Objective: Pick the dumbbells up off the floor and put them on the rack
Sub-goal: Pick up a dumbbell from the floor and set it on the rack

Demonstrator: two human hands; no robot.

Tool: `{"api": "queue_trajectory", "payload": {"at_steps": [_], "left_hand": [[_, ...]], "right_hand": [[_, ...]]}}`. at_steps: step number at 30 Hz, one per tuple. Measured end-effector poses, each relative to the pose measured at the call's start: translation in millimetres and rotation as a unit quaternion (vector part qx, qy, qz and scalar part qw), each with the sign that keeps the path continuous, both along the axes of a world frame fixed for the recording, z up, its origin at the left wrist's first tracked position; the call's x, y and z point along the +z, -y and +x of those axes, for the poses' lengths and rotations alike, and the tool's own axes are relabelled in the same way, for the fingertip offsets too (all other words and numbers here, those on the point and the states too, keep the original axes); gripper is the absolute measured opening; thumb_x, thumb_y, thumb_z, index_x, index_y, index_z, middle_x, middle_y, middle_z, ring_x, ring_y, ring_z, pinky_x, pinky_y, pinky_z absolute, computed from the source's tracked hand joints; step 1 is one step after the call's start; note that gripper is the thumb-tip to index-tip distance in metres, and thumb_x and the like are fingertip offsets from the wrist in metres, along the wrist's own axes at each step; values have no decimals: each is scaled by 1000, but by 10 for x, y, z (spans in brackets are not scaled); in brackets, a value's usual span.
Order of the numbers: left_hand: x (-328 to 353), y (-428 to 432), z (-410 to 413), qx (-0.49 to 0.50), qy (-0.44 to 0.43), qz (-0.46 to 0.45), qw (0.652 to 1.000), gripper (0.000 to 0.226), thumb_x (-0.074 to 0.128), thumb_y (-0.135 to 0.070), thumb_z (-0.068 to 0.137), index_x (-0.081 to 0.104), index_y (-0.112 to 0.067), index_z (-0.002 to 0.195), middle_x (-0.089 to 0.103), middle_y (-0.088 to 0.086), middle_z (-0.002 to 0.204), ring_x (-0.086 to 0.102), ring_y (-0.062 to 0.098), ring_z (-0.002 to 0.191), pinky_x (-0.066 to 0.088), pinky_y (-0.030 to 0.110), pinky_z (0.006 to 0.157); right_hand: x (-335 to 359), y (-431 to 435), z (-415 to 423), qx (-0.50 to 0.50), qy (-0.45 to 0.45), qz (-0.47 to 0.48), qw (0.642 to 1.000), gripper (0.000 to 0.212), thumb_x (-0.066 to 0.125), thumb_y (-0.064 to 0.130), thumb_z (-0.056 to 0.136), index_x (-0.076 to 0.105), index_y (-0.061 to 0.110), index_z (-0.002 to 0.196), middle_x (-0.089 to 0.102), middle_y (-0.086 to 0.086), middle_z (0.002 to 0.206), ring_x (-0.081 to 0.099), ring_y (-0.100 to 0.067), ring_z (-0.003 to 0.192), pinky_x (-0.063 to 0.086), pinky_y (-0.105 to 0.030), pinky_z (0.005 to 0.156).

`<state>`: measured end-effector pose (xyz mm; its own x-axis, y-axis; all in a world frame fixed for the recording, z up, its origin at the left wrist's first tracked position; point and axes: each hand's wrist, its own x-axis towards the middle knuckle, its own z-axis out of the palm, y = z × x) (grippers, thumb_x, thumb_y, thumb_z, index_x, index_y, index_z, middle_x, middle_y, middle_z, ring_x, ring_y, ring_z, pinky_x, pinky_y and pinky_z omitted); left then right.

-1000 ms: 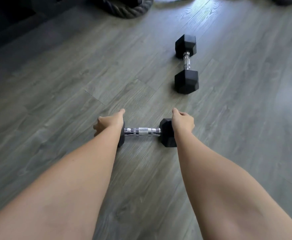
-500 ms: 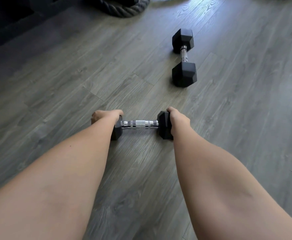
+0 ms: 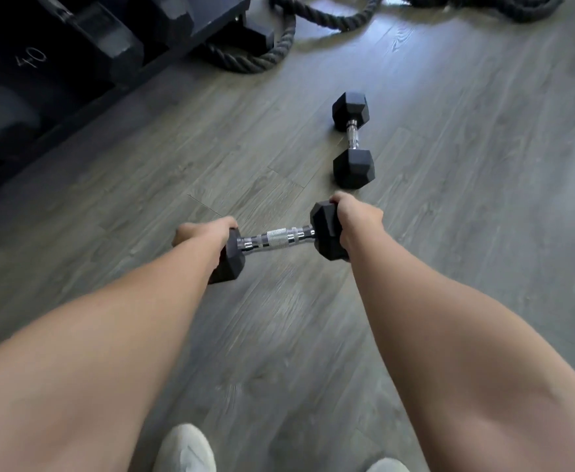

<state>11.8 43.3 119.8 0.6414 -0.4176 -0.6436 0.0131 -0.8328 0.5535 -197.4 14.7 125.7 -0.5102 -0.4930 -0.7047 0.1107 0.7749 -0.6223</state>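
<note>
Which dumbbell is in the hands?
The near dumbbell, gripped by its heads in the left hand and right hand; the far dumbbell lies untouched on the floor.

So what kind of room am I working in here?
Most likely a gym or home workout room: a dumbbell rack with a weight marked 40, a thick battle rope coiled on the wood-look floor, and a hex dumbbell lying there.

Both my arms are stretched out front, left hand [image 3: 204,233] and right hand [image 3: 356,221] each clamped over a dumbbell [image 3: 281,238] end.
</note>
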Motion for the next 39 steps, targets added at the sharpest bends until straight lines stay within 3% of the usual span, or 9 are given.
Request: {"api": "queue_trajectory", "payload": {"at_steps": [7, 10, 14, 18, 21, 25, 28, 32, 39], "left_hand": [[2526, 19, 254, 46, -41, -67, 996, 43, 81, -32, 42, 52, -12, 65, 54, 1, 64, 47, 13, 46, 39, 22, 48], [3773, 77, 500, 58, -48, -72, 995, 45, 80, -34, 42, 59, -10, 73, 61, 4, 78, 52, 17, 52, 39, 21, 48], [5300, 328, 939, 62, -48, -105, 991, 48, 83, -37, 50, 62, -7, 80, 69, 9, 95, 61, 21, 61, 45, 25, 53], [6539, 625, 1430, 75, -17, -144, 987, 52, 85, -38, 56, 49, -3, 70, 63, 11, 87, 62, 25, 62, 43, 26, 51], [7227, 821, 1799, 93, 20, -180, 979, 55, 86, -33, 60, 38, -6, 58, 46, 6, 56, 47, 18, 45, 31, 24, 41], [7844, 1192, 2258, 87, 39, -214, 972, 52, 85, -35, 58, 51, 1, 74, 49, 7, 60, 53, 20, 47, 46, 27, 48], [8091, 1592, 2552, 77, 79, -228, 967, 54, 87, -38, 57, 47, -3, 69, 58, 9, 70, 63, 25, 60, 53, 31, 54], [8116, 2238, 2902, 56, 134, -217, 965, 49, 85, -37, 57, 63, -6, 88, 70, 10, 90, 67, 26, 74, 44, 28, 47], [7780, 3131, 3684, 42, 204, -167, 964, 43, 84, -39, 61, 57, -10, 76, 65, 5, 76, 57, 20, 57, 36, 25, 42]], "right_hand": [[2599, 182, 262, 21, -30, -51, 998, 50, 77, 37, 56, 64, 15, 99, 67, -6, 89, 61, -21, 66, 56, -38, 76], [3894, 283, 514, 25, -47, -69, 996, 41, 77, 36, 60, 64, 14, 91, 69, -10, 92, 66, -26, 75, 59, -43, 81], [5466, 491, 937, 17, -19, -102, 994, 40, 76, 39, 62, 55, 11, 81, 63, -8, 81, 61, -26, 66, 52, -35, 59], [6668, 793, 1440, 22, 15, -141, 990, 40, 79, 36, 64, 62, 5, 84, 66, -12, 85, 64, -28, 69, 59, -41, 65], [7328, 1066, 1847, 42, 20, -166, 985, 41, 80, 37, 65, 60, 6, 85, 65, -12, 88, 60, -27, 69, 51, -36, 62], [7894, 1493, 2306, 29, 38, -218, 975, 54, 81, 38, 64, 44, 2, 79, 45, -4, 68, 48, -24, 57, 37, -31, 46], [7978, 1882, 2606, 41, 86, -229, 969, 60, 79, 38, 63, 52, 7, 106, 60, -9, 92, 60, -29, 75, 48, -34, 58], [7741, 2494, 3016, 32, 140, -201, 969, 62, 77, 40, 57, 60, 10, 108, 66, -9, 98, 66, -30, 78, 61, -44, 73], [7091, 3328, 3856, 14, 198, -124, 972, 48, 76, 42, 49, 62, 14, 85, 65, -7, 92, 66, -32, 82, 61, -51, 78]]}}
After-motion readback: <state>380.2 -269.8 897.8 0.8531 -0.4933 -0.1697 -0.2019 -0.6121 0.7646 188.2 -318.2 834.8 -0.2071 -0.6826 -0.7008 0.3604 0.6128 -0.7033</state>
